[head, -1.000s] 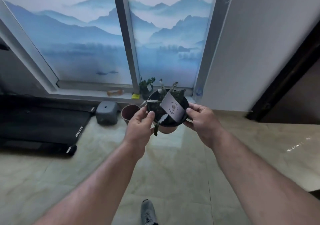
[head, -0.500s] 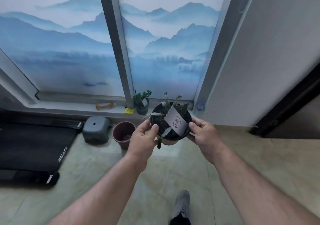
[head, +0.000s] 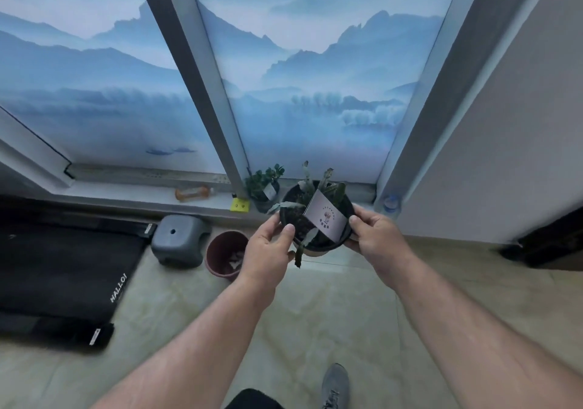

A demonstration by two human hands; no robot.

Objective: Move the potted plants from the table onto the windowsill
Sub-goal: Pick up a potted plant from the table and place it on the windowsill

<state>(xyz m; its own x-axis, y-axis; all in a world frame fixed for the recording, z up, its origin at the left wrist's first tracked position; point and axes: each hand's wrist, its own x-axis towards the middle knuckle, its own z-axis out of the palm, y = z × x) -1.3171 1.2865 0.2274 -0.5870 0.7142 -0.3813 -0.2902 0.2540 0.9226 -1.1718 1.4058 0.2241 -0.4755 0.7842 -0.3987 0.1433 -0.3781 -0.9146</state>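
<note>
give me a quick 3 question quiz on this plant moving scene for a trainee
1. True or false: both hands hold the black pot.
2. Which of these already stands on the windowsill? A) a small potted plant B) the grey stool C) the red-brown pot
3. Fill in: a pale ____ is stuck in the held pot.

Key
1. True: the left hand and right hand grip opposite sides of its rim.
2. A: the small plant sits by the window post; the stool and red-brown pot are on the floor.
3. Card.
</note>
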